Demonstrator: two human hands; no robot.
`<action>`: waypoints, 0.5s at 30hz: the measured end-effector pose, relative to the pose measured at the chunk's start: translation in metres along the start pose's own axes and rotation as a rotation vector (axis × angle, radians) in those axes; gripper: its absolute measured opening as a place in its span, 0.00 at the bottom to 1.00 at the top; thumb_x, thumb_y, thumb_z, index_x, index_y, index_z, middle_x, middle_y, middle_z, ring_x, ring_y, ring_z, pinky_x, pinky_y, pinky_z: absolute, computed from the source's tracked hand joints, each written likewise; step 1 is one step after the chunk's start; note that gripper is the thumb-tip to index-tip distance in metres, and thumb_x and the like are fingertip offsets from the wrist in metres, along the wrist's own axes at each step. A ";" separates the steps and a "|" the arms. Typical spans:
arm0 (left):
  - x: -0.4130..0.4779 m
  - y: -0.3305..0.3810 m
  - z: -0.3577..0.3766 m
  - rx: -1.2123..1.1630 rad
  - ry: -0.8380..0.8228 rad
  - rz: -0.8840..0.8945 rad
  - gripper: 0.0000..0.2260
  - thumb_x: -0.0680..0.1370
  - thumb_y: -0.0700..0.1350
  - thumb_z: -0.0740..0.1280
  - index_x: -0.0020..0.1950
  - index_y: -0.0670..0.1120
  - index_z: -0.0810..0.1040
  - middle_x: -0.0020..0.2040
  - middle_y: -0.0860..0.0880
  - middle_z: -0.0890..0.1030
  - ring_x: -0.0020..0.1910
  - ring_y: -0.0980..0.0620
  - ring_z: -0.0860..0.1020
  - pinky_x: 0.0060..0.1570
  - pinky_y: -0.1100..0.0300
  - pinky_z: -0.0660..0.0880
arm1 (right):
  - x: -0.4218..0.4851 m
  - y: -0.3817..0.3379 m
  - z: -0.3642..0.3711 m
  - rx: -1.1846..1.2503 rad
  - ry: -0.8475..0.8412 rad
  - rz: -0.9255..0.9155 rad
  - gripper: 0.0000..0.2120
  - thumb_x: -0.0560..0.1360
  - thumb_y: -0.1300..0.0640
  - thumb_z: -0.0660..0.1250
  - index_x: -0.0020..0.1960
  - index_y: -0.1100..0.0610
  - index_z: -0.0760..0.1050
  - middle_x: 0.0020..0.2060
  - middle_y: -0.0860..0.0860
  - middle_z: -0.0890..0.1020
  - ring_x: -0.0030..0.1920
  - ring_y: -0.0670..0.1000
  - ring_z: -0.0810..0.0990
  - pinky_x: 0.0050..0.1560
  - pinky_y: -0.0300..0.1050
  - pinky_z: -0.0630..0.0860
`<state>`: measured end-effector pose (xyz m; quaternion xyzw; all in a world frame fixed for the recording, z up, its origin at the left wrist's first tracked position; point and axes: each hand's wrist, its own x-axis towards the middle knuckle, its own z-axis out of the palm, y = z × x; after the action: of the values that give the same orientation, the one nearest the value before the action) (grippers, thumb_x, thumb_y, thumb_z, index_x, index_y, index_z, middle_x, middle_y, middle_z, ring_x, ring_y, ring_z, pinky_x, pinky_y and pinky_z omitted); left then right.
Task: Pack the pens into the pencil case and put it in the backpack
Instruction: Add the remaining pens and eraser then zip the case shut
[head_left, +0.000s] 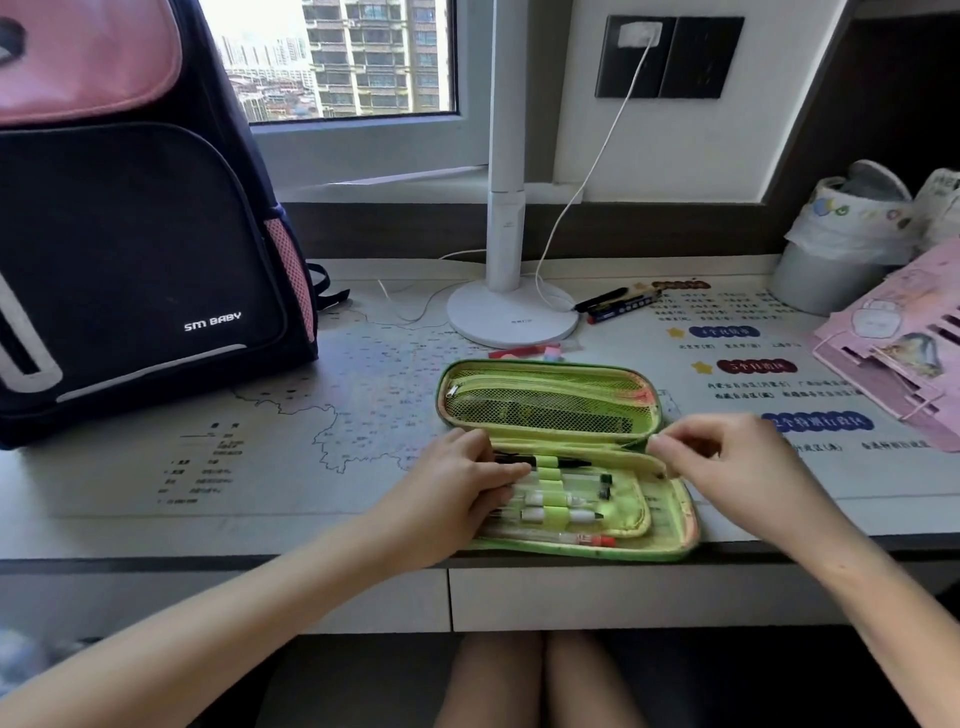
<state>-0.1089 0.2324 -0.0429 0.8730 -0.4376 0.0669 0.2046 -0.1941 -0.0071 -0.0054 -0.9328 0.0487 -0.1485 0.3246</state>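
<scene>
At the front edge of the table (311, 441) the green pencil case (675, 519) lies open, its mesh lid flat on the far side. Several pens (566, 514) sit under the elastic loops of its near half. The left hand (457, 483) lies over the pens' left ends, its grip apart, fingers nearly straight and pressing rather than holding. The right hand (727, 457) has its grip together in a pinch at the case's right end, by the hinge; whether it has the zip pull or only the fabric edge is too small to tell. The backpack (130, 249) stands upright well to the left, its opening out of view.

The step looks like settling the pens before closing. To do it well, push each pen fully under its loop so no tip overhangs the inner flap. Hold the near half down with the left palm while the right folds the lid over, and clear the fingers before running the zip. Two markers (618, 301) by the lamp base (511, 317) may also need packing
</scene>
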 end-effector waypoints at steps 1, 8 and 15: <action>0.000 -0.001 0.000 0.012 -0.018 0.005 0.14 0.79 0.47 0.60 0.64 0.52 0.74 0.48 0.44 0.74 0.50 0.47 0.69 0.52 0.57 0.67 | 0.001 0.004 -0.003 -0.007 0.005 0.013 0.08 0.73 0.55 0.68 0.35 0.46 0.79 0.26 0.40 0.80 0.32 0.35 0.76 0.33 0.25 0.68; -0.003 -0.007 0.002 0.021 -0.019 -0.029 0.16 0.79 0.47 0.58 0.67 0.53 0.70 0.54 0.47 0.71 0.56 0.48 0.65 0.57 0.57 0.62 | 0.017 0.021 -0.012 -0.028 0.004 0.027 0.10 0.73 0.52 0.68 0.33 0.46 0.78 0.27 0.47 0.81 0.30 0.41 0.76 0.30 0.34 0.70; 0.038 -0.031 -0.035 -0.050 0.081 -0.110 0.11 0.77 0.48 0.62 0.58 0.54 0.78 0.46 0.53 0.73 0.49 0.52 0.70 0.49 0.56 0.67 | 0.110 0.059 -0.022 -0.129 0.214 0.065 0.09 0.75 0.56 0.65 0.38 0.56 0.81 0.33 0.50 0.83 0.36 0.48 0.80 0.36 0.46 0.74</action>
<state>-0.0585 0.2356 -0.0091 0.8869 -0.3819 0.0797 0.2473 -0.0963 -0.0867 0.0016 -0.9284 0.1230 -0.2333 0.2617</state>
